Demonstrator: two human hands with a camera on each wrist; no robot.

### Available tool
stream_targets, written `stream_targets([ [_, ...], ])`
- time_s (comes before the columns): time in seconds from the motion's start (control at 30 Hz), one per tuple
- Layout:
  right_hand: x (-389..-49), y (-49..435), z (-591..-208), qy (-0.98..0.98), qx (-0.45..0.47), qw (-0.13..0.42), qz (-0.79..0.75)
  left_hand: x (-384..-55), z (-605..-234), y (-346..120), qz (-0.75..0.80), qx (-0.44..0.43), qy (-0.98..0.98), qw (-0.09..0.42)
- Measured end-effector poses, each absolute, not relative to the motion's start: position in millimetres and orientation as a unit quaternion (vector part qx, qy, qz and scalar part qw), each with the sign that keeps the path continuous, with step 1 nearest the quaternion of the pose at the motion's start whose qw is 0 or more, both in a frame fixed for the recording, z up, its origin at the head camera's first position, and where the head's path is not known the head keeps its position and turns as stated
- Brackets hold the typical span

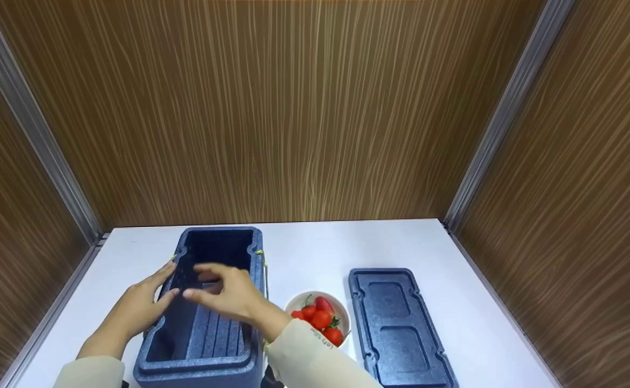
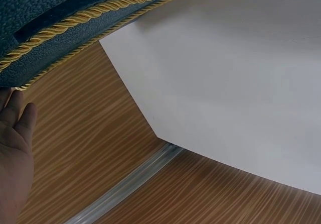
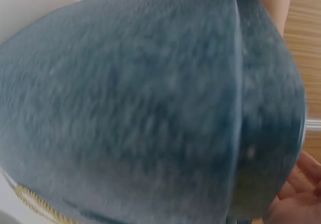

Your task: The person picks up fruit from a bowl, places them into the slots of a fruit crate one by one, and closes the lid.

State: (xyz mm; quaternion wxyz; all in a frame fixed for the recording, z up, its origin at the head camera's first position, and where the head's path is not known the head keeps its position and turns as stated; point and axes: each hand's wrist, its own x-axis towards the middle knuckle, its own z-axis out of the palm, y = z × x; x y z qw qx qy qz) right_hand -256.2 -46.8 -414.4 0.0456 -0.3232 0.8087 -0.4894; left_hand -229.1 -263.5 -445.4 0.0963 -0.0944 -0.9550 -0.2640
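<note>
A deep blue foam box (image 1: 201,365), uncovered, stands on the left part of the table, with ridges along its floor. My left hand (image 1: 134,310) rests at its left rim, fingers extended and thumb apart from them. In the left wrist view, the fingertips of that hand (image 2: 15,148) lie by the box's edge, near a twisted gold cord (image 2: 100,9). Over the box's opening is my right hand (image 1: 234,293), its fingers loosely bent and spread from the thumb, with nothing visible between them. The speckled box wall (image 3: 125,93) fills most of the right wrist view.
A white bowl (image 1: 343,308) of red fruit or vegetables (image 1: 321,318), some tomato-like, sits right of the box, partly behind my right sleeve. Farther right lies a blue lid (image 1: 387,302) with recessed panels. Wood-grain walls (image 1: 315,108) bound the white table (image 1: 309,248).
</note>
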Motion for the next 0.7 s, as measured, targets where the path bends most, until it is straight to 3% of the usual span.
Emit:
stream_targets([
  [0.3,-276.9,-20.3,-413.0,0.739,-0.353,-0.073,-0.57,-228.8,-445.0,-262.1,-0.27,-0.096,-0.953,0.098],
  [0.53,-275.9,7.8,-388.6,0.743,-0.319,-0.09,-0.581,-229.5,-444.9,-262.9,-0.261,-0.095,-0.956,0.095],
  [0.7,-293.8,24.6,-400.1,0.756,-0.311,-0.128,-0.561,-230.1,-446.5,-264.3,-0.261,-0.098,-0.955,0.098],
])
